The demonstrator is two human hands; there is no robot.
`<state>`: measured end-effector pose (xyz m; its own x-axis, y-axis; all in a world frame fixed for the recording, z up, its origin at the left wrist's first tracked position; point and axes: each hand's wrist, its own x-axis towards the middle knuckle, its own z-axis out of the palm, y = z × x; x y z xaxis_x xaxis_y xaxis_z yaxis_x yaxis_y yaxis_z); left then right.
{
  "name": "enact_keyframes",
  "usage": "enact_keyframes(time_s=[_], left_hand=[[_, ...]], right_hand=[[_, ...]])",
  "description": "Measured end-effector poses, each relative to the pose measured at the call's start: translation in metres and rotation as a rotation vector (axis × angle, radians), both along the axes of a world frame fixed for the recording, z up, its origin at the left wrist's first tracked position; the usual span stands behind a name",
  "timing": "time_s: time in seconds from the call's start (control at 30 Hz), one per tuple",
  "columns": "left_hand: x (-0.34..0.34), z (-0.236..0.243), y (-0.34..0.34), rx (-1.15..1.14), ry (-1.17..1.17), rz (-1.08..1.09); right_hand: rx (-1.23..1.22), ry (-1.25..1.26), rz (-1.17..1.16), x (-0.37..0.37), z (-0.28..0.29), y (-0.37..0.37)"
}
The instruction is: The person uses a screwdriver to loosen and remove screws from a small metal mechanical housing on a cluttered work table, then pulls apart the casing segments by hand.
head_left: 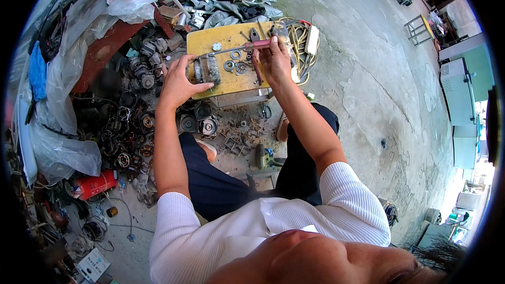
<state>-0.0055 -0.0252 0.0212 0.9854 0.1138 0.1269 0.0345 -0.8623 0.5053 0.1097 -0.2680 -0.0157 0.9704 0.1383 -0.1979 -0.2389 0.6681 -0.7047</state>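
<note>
My left hand (pixel 180 83) steadies a worn metal motor body (pixel 207 69), thumb and fingers around it. The motor lies at the left edge of a small yellow table (pixel 227 33). In my right hand (pixel 276 62) is a screwdriver (pixel 257 44) with a reddish handle, held across the tabletop. Its shaft points left, the tip near the upper side of the motor; contact cannot be made out. Between my hands lie metal rings (pixel 229 66) and a round white disc (pixel 216 46). Red-handled pliers (pixel 258 71) rest beside my right hand, with dark-handled pliers (pixel 254 35) farther back.
Many motor parts (pixel 123 126) are heaped on the floor at left, near plastic sheeting (pixel 63 94) and a red cylinder (pixel 94 184). A coiled cable with a white power strip (pixel 312 40) borders the table's right side. A cordless drill (pixel 261 156) stands between my legs. Concrete floor (pixel 368 73) extends right.
</note>
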Motion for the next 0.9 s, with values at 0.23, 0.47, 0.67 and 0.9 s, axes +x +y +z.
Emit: enact_keyframes(time_s=[0.23, 0.47, 0.67, 0.9], left_hand=[[0.001, 0.003, -0.003, -0.007, -0.016, -0.011], [0.000, 0.001, -0.001, 0.004, -0.012, -0.002], [0.001, 0.000, 0.000, 0.006, -0.015, -0.011], [-0.001, 0.001, -0.001, 0.007, 0.001, 0.000]], right_hand=[[0.031, -0.029, -0.107, 0.012, -0.021, 0.000], [-0.055, -0.006, -0.015, 0.001, -0.001, 0.001], [-0.018, 0.007, -0.121, 0.003, -0.008, 0.005], [-0.013, 0.089, -0.029, -0.003, 0.008, 0.004]])
